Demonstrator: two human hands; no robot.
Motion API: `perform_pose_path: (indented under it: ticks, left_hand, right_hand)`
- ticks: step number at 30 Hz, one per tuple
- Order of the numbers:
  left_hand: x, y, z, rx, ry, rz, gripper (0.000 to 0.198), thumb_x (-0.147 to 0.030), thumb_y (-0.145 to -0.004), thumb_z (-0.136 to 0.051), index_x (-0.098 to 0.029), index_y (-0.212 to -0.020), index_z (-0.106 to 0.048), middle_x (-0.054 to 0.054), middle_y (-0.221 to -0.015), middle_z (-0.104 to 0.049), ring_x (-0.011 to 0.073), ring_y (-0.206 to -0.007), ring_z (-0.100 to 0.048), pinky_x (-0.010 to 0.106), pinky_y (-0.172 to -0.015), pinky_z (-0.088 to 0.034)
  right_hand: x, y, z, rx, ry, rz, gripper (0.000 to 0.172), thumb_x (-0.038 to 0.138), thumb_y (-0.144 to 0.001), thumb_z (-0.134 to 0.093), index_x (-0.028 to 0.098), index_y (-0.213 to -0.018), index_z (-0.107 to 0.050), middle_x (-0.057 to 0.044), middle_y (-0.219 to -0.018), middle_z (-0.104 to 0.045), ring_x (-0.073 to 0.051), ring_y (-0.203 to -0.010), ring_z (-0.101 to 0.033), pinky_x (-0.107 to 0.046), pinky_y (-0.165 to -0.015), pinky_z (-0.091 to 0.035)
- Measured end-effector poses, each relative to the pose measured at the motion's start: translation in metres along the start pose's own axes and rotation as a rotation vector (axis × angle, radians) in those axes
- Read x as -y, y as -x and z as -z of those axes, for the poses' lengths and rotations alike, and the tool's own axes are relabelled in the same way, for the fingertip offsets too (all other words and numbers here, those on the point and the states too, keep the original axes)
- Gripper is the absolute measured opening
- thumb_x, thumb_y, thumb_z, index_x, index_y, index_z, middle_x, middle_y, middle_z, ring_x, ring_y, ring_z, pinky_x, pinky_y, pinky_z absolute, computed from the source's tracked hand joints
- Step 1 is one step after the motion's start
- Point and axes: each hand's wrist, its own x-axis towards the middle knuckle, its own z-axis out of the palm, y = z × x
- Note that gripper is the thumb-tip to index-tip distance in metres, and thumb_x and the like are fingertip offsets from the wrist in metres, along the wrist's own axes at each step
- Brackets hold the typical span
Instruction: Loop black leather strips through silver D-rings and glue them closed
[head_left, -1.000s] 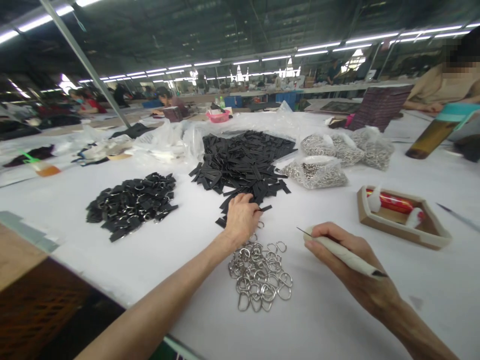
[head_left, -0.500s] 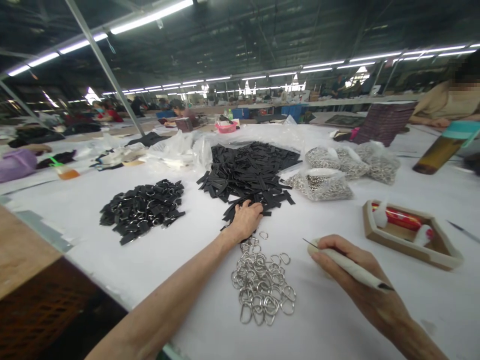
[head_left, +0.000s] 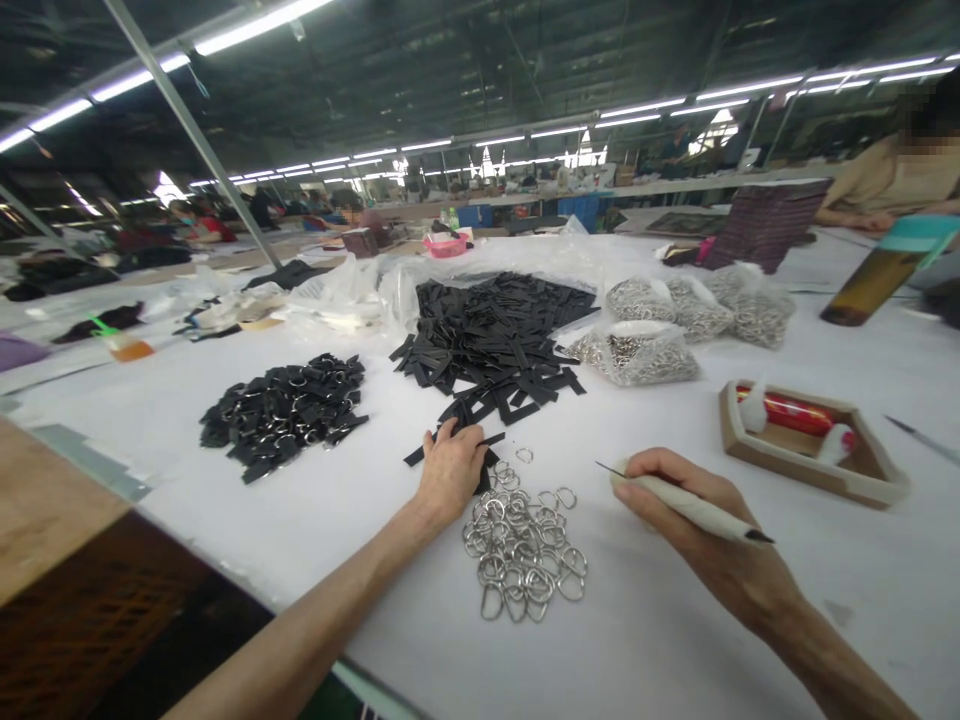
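My left hand rests palm down on several black strips at the near edge of the big pile of black strips, its fingers curled over them. Just to its right lies a heap of silver D-rings on the white table. My right hand is closed around a white-handled pointed tool, whose thin metal tip points left above the table.
A pile of black strips fitted with rings lies at the left. Clear bags of metal rings sit behind. A shallow tray with red and white tubes stands at the right, with a bottle and another person beyond.
My left hand has drawn back from the big pile toward me, dragging several black strips along beside the D-rings. My right hand keeps its hold on the tool, almost unmoved.
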Motion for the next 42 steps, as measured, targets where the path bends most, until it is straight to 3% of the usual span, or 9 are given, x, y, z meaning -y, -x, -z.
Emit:
perform_pose_path:
  ticks: [5, 8, 12, 16, 19, 25, 32, 37, 42]
  left_hand:
    - [-0.002, 0.011, 0.022, -0.153, 0.136, -0.01, 0.018, -0.026, -0.082, -0.05, -0.022, -0.08, -0.067, 0.003, -0.132, -0.046, 0.0318, -0.129, -0.023, 0.058, -0.1, -0.022]
    - [-0.02, 0.013, 0.036, -0.229, 0.468, -0.015, 0.013, -0.025, -0.078, -0.057, -0.021, -0.074, -0.069, 0.005, -0.112, -0.06, 0.0245, -0.115, -0.043, 0.043, -0.097, -0.036]
    - [-0.046, 0.012, 0.038, 0.033, 1.102, 0.199, 0.012, -0.025, -0.075, -0.058, -0.016, -0.073, -0.065, 0.003, -0.073, -0.066, 0.0132, -0.062, -0.058, 0.026, -0.056, -0.048]
    - [-0.058, 0.009, 0.023, 0.167, 1.486, 0.379, 0.005, -0.014, -0.074, -0.056, -0.015, -0.074, -0.052, 0.003, -0.07, -0.066, 0.012, -0.054, -0.06, 0.02, -0.043, -0.044]
    - [-0.058, 0.01, 0.014, 0.151, 1.561, 0.46, 0.012, -0.01, -0.073, -0.056, -0.016, -0.076, -0.046, 0.002, -0.068, -0.066, 0.0147, -0.057, -0.064, 0.022, -0.045, -0.049]
    - [-0.048, 0.013, 0.012, 0.103, 1.597, 0.458, 0.01, -0.009, -0.074, -0.054, -0.015, -0.08, -0.05, 0.004, -0.067, -0.067, 0.0155, -0.059, -0.065, 0.02, -0.046, -0.051]
    - [-0.043, 0.014, 0.01, 0.244, 1.665, 0.54, 0.007, -0.008, -0.077, -0.052, -0.008, -0.076, -0.059, 0.011, -0.071, -0.067, 0.0167, -0.057, -0.065, 0.022, -0.046, -0.053]
    - [-0.044, 0.016, 0.01, 0.322, 1.683, 0.504, 0.011, -0.003, -0.073, -0.052, -0.006, -0.08, -0.061, 0.013, -0.078, -0.067, 0.0161, -0.062, -0.066, 0.021, -0.05, -0.054]
    - [-0.045, 0.019, 0.01, 0.412, 1.663, 0.449, 0.009, -0.007, -0.072, -0.056, -0.007, -0.079, -0.061, 0.012, -0.078, -0.066, 0.0169, -0.065, -0.065, 0.021, -0.049, -0.054]
  right_hand:
    - [0.001, 0.002, -0.003, -0.015, -0.059, -0.042, 0.023, 0.045, -0.077, -0.057, 0.022, -0.079, -0.06, 0.001, -0.066, -0.054, -0.016, -0.063, -0.051, -0.025, -0.051, -0.038]
    - [0.0, 0.005, -0.011, -0.026, -0.111, -0.035, 0.021, 0.041, -0.078, -0.057, 0.021, -0.086, -0.061, 0.0, -0.068, -0.056, -0.013, -0.058, -0.05, -0.024, -0.05, -0.039]
    - [0.0, 0.013, -0.025, 0.131, -0.182, 0.029, 0.023, 0.037, -0.085, -0.048, 0.02, -0.096, -0.059, 0.001, -0.064, -0.057, -0.009, -0.044, -0.043, -0.023, -0.044, -0.037]
    - [0.004, 0.018, -0.033, 0.287, -0.067, 0.055, 0.018, 0.032, -0.088, -0.043, 0.021, -0.086, -0.057, 0.002, -0.062, -0.053, -0.01, -0.048, -0.043, -0.022, -0.043, -0.033]
    - [0.004, 0.019, -0.036, 0.302, 0.052, 0.111, 0.012, 0.025, -0.086, -0.045, 0.021, -0.079, -0.055, 0.003, -0.063, -0.05, -0.011, -0.054, -0.043, -0.023, -0.048, -0.033]
    - [0.001, 0.015, -0.053, 0.245, 0.258, 0.444, 0.015, 0.016, -0.087, -0.042, 0.017, -0.082, -0.056, -0.004, -0.074, -0.057, -0.018, -0.075, -0.049, -0.03, -0.067, -0.038]
    - [0.002, 0.018, -0.064, 0.214, 0.397, 0.603, 0.023, 0.011, -0.088, -0.035, 0.016, -0.075, -0.054, -0.006, -0.069, -0.055, -0.018, -0.068, -0.048, -0.029, -0.06, -0.036]
    - [-0.009, 0.021, -0.063, 0.097, 0.194, 0.519, 0.021, 0.01, -0.086, -0.036, 0.017, -0.075, -0.053, -0.003, -0.064, -0.053, -0.015, -0.061, -0.046, -0.027, -0.054, -0.035]
    - [-0.01, 0.017, -0.056, 0.011, -0.06, 0.205, 0.01, 0.015, -0.083, -0.047, 0.02, -0.081, -0.055, -0.001, -0.074, -0.061, -0.015, -0.067, -0.055, -0.026, -0.059, -0.042]
